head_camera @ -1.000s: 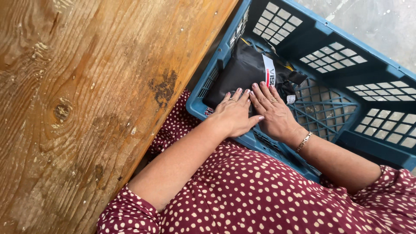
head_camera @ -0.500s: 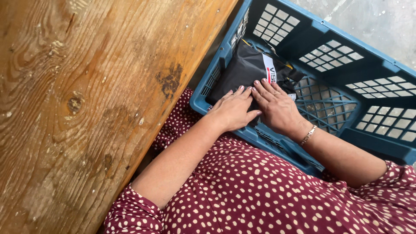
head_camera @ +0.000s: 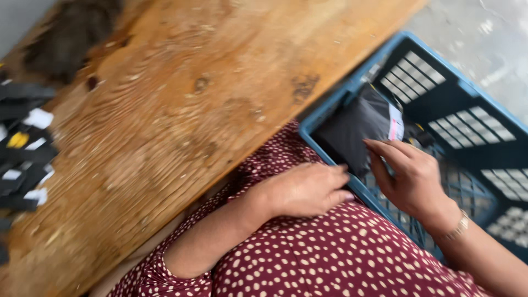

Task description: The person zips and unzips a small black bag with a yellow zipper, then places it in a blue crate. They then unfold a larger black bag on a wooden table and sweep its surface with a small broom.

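A black plastic package (head_camera: pixel 352 129) with a white label lies inside a blue slatted crate (head_camera: pixel 467 93) on the floor beside me. My left hand (head_camera: pixel 305 190) rests loosely curled on my lap at the crate's near rim, holding nothing, its fingertips close to the package. Over the crate, my right hand (head_camera: pixel 410 176) has its fingers spread and touches the package's right edge without gripping it. A thin bracelet sits on that wrist. The picture is blurred by motion.
A worn wooden tabletop (head_camera: pixel 181 110) fills the left and middle. Several black items with white and yellow tags (head_camera: pixel 22 148) lie at its left edge, and a dark object (head_camera: pixel 71 33) sits at the top left. Grey concrete floor (head_camera: pixel 484 33) is beyond the crate.
The view has swung left, bringing the table's left edge and the black tagged items into sight. My left hand has drawn back off the package onto my lap; my right hand has lifted slightly.
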